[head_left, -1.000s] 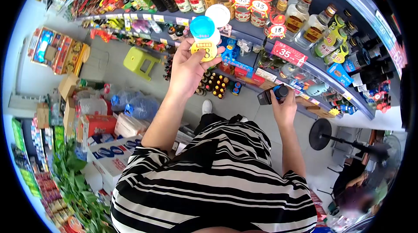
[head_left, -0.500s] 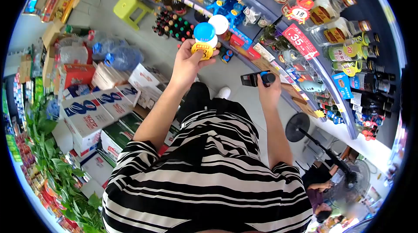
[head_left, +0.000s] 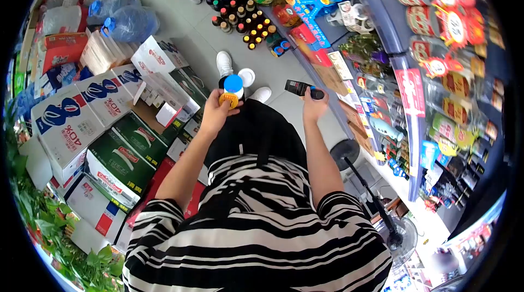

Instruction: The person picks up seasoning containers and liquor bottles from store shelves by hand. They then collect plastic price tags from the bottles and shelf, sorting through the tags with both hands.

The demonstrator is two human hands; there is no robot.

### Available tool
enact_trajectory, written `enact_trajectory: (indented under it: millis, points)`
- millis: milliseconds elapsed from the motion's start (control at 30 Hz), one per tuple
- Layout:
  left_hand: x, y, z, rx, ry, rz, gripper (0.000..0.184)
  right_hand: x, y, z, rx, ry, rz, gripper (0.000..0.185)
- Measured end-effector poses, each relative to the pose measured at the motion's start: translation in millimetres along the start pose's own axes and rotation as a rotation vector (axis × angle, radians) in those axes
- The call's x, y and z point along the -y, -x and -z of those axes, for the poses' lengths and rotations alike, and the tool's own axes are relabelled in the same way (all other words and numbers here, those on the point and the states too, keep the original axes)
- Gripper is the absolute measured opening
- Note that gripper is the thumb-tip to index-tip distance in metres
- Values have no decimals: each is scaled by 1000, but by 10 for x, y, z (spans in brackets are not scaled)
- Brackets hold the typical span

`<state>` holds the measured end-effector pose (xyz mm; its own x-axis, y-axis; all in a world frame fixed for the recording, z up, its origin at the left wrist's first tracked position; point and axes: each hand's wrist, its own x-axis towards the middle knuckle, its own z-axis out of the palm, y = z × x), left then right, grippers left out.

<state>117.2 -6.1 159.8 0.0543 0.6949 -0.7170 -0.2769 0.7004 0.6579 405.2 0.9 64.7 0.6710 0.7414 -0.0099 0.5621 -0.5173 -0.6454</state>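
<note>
My left hand [head_left: 217, 111] is closed around a small rounded thing with a blue top and white sides [head_left: 233, 84]. A round yellow price tag [head_left: 229, 99] shows at its fingers. Just beyond is a white disc [head_left: 246, 77]; whether it is attached cannot be made out. To the right, my right hand [head_left: 315, 107] grips one end of a black, bottle-like object [head_left: 299, 88] with small lettering and a blue spot near the fingers. It is tilted, its far end pointing left. Both hands are above the floor, ahead of my black trousers.
Shelving [head_left: 406, 117] with bottles, jars and price signs runs along my right. Several small dark bottles [head_left: 232, 5] stand on the floor ahead. Stacked cartons [head_left: 71, 128] and water jugs [head_left: 128, 22] are on my left. A fan [head_left: 401, 237] stands at lower right.
My view has tipped downward. My left hand has come nearer my body with the blue-topped thing. The black object in my right hand now shows more of its length.
</note>
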Motion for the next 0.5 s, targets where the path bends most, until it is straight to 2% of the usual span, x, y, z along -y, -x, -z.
enact_trajectory:
  millis: [100, 200, 233, 400, 500]
  points:
    - [487, -216, 151, -34, -2, 44, 17, -299, -25, -467, 3, -33, -101, 31]
    - [848, -391, 198, -83, -62, 105, 17, -438, -16, -888, 15, 126, -122, 31]
    - [1033, -464, 269, -31, -107, 124, 21, -496, -44, -1051, 14, 131, -146, 31]
    - [1546, -666, 333, 1, -153, 232, 25, -956, -54, -1820, -13, 142, -285, 33]
    - [1775, -743, 364, -63, -97, 288, 21, -1133, -88, -2323, -52, 188, -373, 36]
